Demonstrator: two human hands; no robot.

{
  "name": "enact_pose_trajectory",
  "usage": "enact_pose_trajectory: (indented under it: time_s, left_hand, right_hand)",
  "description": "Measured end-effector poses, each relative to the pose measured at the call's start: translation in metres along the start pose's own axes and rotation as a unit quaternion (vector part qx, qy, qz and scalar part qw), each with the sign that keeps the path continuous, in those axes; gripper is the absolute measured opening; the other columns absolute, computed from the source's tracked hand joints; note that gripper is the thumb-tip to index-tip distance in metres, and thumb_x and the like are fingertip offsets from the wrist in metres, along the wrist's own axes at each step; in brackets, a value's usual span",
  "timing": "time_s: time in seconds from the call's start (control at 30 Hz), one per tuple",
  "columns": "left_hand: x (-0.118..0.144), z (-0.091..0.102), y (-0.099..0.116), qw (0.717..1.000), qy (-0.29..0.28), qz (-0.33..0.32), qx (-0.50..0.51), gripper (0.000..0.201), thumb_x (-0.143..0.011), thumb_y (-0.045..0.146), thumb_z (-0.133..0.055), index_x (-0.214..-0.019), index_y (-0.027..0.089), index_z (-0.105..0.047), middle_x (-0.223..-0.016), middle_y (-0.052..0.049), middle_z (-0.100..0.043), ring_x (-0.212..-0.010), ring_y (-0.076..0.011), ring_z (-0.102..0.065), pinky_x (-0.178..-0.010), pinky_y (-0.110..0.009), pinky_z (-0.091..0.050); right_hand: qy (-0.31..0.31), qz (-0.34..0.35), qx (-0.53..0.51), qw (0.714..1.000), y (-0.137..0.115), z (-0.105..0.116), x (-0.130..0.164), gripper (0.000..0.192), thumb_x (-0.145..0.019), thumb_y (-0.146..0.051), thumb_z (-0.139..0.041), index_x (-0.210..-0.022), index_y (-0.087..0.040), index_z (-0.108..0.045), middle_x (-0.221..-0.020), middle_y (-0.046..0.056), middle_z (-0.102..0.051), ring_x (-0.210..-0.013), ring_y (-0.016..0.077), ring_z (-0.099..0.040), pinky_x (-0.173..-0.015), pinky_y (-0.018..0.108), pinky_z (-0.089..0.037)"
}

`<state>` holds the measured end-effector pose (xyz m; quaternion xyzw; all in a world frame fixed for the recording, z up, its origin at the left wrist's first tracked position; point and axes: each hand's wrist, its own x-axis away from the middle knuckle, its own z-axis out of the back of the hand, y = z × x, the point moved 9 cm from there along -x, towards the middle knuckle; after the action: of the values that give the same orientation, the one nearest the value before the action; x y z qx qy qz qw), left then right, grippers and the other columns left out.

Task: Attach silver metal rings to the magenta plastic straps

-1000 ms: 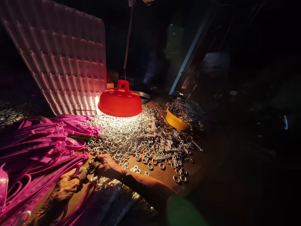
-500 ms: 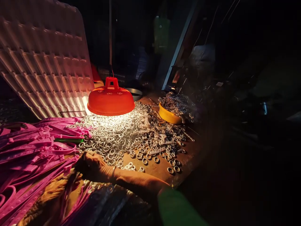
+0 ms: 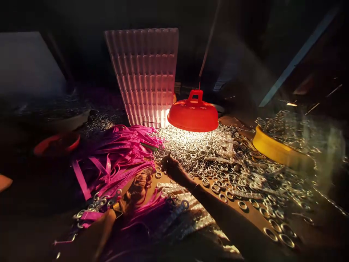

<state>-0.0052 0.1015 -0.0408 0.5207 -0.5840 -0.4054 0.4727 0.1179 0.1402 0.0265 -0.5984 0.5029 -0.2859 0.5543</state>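
Observation:
My left hand is closed beside the heap of pink straps, its fingers curled in. What it grips is hidden. My right hand reaches to the near edge of a large pile of metal rings, fingers bent and pressed together; anything in them is too small to make out. More pink straps lie below and between my two hands. Several rings and a short pink strap piece show just left of my left wrist.
A red lamp hangs low over the rings. Behind it stands a ribbed pale panel. A yellow basin heaped with metal pieces stands at right, a red bowl at left. Someone's skin-coloured body part shows at the left edge.
The view has swung left, so lamp, panel and straps sit farther right in the picture. The red bowl has come into view. Both my hands appear farther right, the right one with fingers drawn together.

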Motion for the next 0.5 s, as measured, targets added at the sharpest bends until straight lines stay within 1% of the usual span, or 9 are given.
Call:
enact_pose_trajectory:
  time_s: [0.03,0.1,0.17,0.23,0.3,0.37,0.43,0.5]
  left_hand:
    - [0.0,0.003,0.0,1.0,0.001,-0.003,0.023,0.022,-0.092,0.031,-0.043,-0.091,0.012,-0.052,-0.062,0.005,-0.039,-0.047,-0.0038,-0.03,-0.045,-0.018,-0.024]
    - [-0.001,-0.001,0.0,0.998,-0.009,-0.002,0.057,0.019,-0.087,0.032,-0.048,-0.083,0.014,-0.049,-0.056,0.008,-0.031,-0.046,-0.003,-0.023,-0.045,-0.02,-0.018]
    - [-0.003,-0.008,-0.001,0.997,-0.016,0.008,0.074,0.028,-0.078,0.039,-0.06,-0.075,0.017,-0.043,-0.052,0.009,-0.026,-0.045,-0.0028,-0.019,-0.046,-0.021,-0.015]
    - [-0.004,-0.011,-0.002,0.996,-0.009,0.022,0.082,0.04,-0.069,0.047,-0.066,-0.071,0.019,-0.038,-0.05,0.011,-0.022,-0.044,-0.0028,-0.016,-0.045,-0.022,-0.012]
    - [-0.005,-0.009,-0.004,0.996,0.0,0.03,0.08,0.046,-0.063,0.052,-0.069,-0.07,0.02,-0.036,-0.049,0.012,-0.021,-0.043,-0.003,-0.015,-0.045,-0.022,-0.011]
    - [-0.005,-0.006,-0.004,0.998,0.0,0.029,0.064,0.049,-0.061,0.054,-0.071,-0.067,0.021,-0.036,-0.048,0.011,-0.022,-0.042,-0.0035,-0.016,-0.044,-0.022,-0.01]
    - [-0.005,-0.004,-0.003,0.999,-0.002,0.02,0.032,0.047,-0.062,0.053,-0.071,-0.063,0.02,-0.038,-0.046,0.01,-0.023,-0.041,-0.0042,-0.017,-0.043,-0.023,-0.009]
    - [-0.003,-0.005,0.0,1.0,-0.006,0.007,-0.004,0.04,-0.067,0.05,-0.069,-0.062,0.019,-0.046,-0.046,0.008,-0.028,-0.042,-0.005,-0.02,-0.044,-0.023,-0.01]
  right_hand:
    - [-0.008,-0.002,0.012,1.0,0.006,-0.005,0.004,0.042,-0.076,-0.058,-0.061,-0.069,-0.02,-0.043,-0.059,-0.004,-0.043,-0.05,0.0074,-0.036,-0.043,0.02,-0.03]
    - [-0.01,-0.005,0.05,0.999,0.018,-0.01,0.01,0.04,-0.08,-0.057,-0.055,-0.071,-0.021,-0.041,-0.059,-0.004,-0.041,-0.047,0.0072,-0.033,-0.041,0.021,-0.028]
    - [-0.01,-0.001,0.102,0.995,0.027,-0.011,0.012,0.034,-0.081,-0.05,-0.055,-0.072,-0.021,-0.04,-0.06,-0.005,-0.042,-0.047,0.0073,-0.033,-0.041,0.021,-0.027]
    - [-0.013,0.017,0.14,0.99,0.033,-0.011,0.011,0.027,-0.08,-0.042,-0.055,-0.072,-0.022,-0.038,-0.062,-0.004,-0.041,-0.05,0.0081,-0.034,-0.043,0.021,-0.03]
    - [-0.01,0.06,0.182,0.981,0.032,-0.009,0.01,0.018,-0.077,-0.032,-0.053,-0.072,-0.021,-0.039,-0.065,-0.004,-0.042,-0.056,0.0093,-0.035,-0.049,0.021,-0.033]
    - [-0.012,0.091,0.217,0.972,0.028,-0.008,0.009,0.011,-0.072,-0.025,-0.053,-0.075,-0.02,-0.043,-0.069,-0.003,-0.045,-0.061,0.0101,-0.038,-0.053,0.022,-0.036]
    - [-0.033,0.085,0.234,0.968,0.028,-0.01,0.007,0.011,-0.07,-0.023,-0.051,-0.078,-0.019,-0.045,-0.073,-0.001,-0.048,-0.063,0.0104,-0.041,-0.055,0.022,-0.038]
    - [-0.053,0.059,0.242,0.967,0.031,-0.011,0.004,0.009,-0.074,-0.026,-0.049,-0.078,-0.019,-0.046,-0.072,-0.001,-0.048,-0.063,0.0103,-0.042,-0.054,0.022,-0.038]
